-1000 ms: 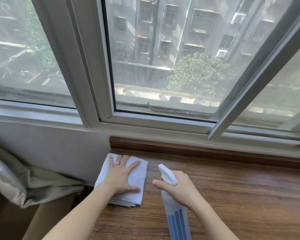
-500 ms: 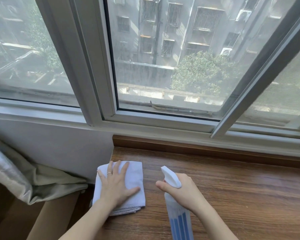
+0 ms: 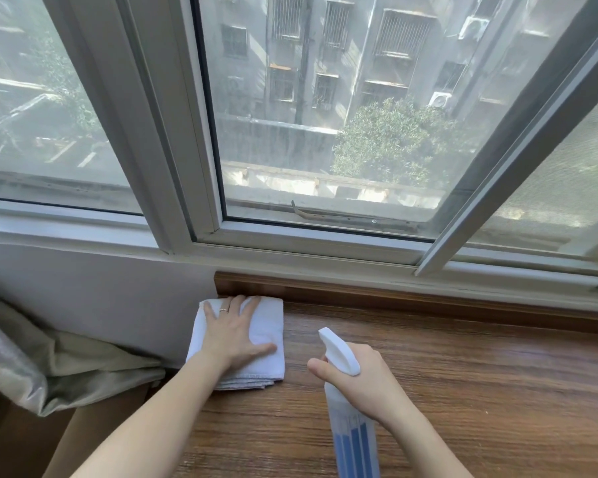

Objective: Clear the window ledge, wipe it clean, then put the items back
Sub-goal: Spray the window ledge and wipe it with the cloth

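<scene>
A folded white cloth lies at the left end of the brown wooden window ledge, its far edge close to the raised back strip. My left hand presses flat on the cloth with straight, spread fingers and a ring on one finger. My right hand grips a spray bottle with a white trigger head and blue liquid, held upright over the ledge just right of the cloth. The nozzle points toward the window.
The grey window frame runs along the back of the ledge, with a slanted sash bar at the right. A white wall meets the ledge's left end. A crumpled grey-green curtain hangs at the lower left.
My left hand has pushed the cloth forward along the ledge's left end toward the back strip. The right hand with the bottle has hardly moved.
</scene>
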Demonstrator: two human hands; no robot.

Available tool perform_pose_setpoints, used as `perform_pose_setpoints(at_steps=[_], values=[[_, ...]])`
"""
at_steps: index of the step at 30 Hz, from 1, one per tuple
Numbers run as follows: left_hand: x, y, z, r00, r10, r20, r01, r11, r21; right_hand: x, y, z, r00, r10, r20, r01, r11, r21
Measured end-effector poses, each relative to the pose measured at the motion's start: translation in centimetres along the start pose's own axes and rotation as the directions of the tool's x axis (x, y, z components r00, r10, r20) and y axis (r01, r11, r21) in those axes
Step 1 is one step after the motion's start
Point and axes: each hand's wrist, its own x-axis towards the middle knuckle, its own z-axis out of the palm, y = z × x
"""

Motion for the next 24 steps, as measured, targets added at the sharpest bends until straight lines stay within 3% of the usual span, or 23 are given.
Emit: perform_pose_setpoints(at_steps=[9, 15, 24], values=[[-6.6, 0.0, 0.9, 0.992, 0.096, 0.078, -0.093, 0.995, -0.04, -1.3, -0.2, 0.1, 0.999, -0.027, -0.024, 0.026, 0.998, -0.059], [-11.2, 0.3, 1.8, 0.995, 0.078, 0.057, -0.077, 0.997, -0.02, -3.1, 0.1, 1.1, 0.999, -0.044, 0.009, 0.045, 0.996, -0.077], [-6.0, -0.9, 1.6, 0.999, 0.043, 0.026, -0.042, 0.997, -0.058, -5.9, 1.0, 1.9, 0.997, -0.078, 0.017, 0.079, 0.993, -0.083]])
